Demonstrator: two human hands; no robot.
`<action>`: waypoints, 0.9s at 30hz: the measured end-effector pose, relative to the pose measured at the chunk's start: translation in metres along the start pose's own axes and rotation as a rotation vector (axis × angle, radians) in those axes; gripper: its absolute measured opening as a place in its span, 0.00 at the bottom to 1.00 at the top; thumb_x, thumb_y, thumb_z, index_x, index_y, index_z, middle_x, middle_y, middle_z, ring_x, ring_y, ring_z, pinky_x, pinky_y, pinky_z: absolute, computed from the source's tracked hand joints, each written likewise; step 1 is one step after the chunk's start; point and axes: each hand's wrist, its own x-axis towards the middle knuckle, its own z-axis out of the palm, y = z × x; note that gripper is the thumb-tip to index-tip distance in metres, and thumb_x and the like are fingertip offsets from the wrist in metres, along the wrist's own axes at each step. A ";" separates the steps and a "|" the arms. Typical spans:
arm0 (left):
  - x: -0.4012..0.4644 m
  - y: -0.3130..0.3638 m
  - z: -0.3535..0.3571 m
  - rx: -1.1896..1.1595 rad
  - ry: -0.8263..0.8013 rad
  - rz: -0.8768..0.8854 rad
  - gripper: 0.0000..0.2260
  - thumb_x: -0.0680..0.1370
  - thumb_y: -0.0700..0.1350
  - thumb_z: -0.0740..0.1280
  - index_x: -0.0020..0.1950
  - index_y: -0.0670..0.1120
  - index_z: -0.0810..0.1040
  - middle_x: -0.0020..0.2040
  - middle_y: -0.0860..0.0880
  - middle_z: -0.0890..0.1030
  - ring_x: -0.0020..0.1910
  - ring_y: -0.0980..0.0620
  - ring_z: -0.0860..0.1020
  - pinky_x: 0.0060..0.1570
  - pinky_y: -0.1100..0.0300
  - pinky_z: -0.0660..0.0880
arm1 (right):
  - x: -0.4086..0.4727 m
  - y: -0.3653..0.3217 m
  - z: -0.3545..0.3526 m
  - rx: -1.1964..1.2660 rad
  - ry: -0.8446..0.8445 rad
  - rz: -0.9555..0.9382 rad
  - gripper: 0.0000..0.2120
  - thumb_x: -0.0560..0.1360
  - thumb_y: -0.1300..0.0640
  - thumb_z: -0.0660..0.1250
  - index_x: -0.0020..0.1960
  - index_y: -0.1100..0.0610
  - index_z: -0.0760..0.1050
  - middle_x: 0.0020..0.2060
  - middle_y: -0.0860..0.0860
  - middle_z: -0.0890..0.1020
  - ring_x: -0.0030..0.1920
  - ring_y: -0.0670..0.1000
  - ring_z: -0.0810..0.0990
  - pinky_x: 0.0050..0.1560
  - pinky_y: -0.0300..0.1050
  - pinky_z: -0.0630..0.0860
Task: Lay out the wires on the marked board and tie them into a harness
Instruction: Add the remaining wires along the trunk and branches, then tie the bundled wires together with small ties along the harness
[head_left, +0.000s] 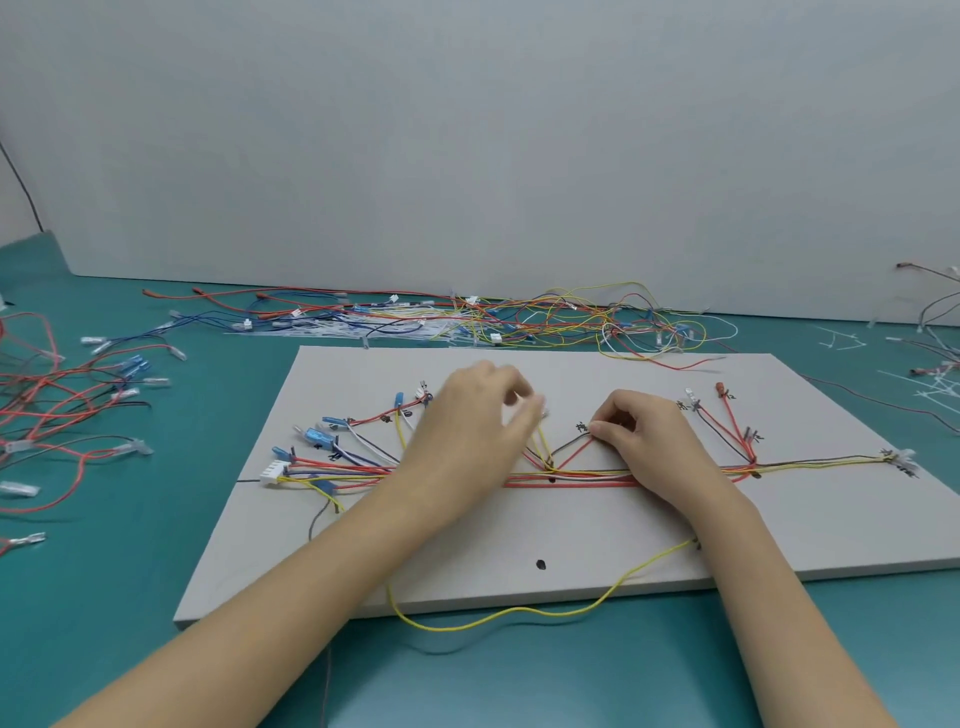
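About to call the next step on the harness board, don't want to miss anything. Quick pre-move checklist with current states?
1. Board flat on the green mat: ok.
2. Right hand pinching the wire ends at the middle branch mark: ok.
3. Left hand grip on the yellow branch: cannot tell, fingers blurred.
4. Main trunk running along the board's centre line: ok.
5. Loose yellow wire on the board: not ok, it loops off the near edge.
6. Any ties already on the trunk: cannot tell.
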 end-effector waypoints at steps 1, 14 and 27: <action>0.007 -0.005 -0.010 -0.008 0.043 -0.019 0.08 0.79 0.49 0.63 0.49 0.48 0.80 0.47 0.51 0.79 0.49 0.51 0.75 0.52 0.55 0.71 | 0.000 0.000 0.000 0.002 -0.002 0.006 0.06 0.74 0.57 0.71 0.39 0.51 0.78 0.38 0.45 0.81 0.43 0.50 0.78 0.51 0.55 0.76; 0.006 -0.208 -0.141 0.509 0.197 -1.227 0.35 0.75 0.52 0.66 0.76 0.41 0.55 0.77 0.35 0.51 0.76 0.32 0.48 0.72 0.32 0.49 | 0.001 0.001 -0.001 0.025 0.012 0.009 0.06 0.73 0.57 0.72 0.38 0.51 0.79 0.38 0.46 0.82 0.43 0.50 0.79 0.48 0.51 0.76; 0.032 -0.179 -0.097 0.530 0.045 -0.880 0.26 0.81 0.56 0.58 0.73 0.41 0.63 0.70 0.33 0.65 0.70 0.34 0.62 0.65 0.41 0.65 | 0.001 0.001 0.000 0.034 0.021 0.013 0.06 0.73 0.57 0.72 0.38 0.52 0.80 0.37 0.47 0.82 0.41 0.50 0.78 0.46 0.50 0.76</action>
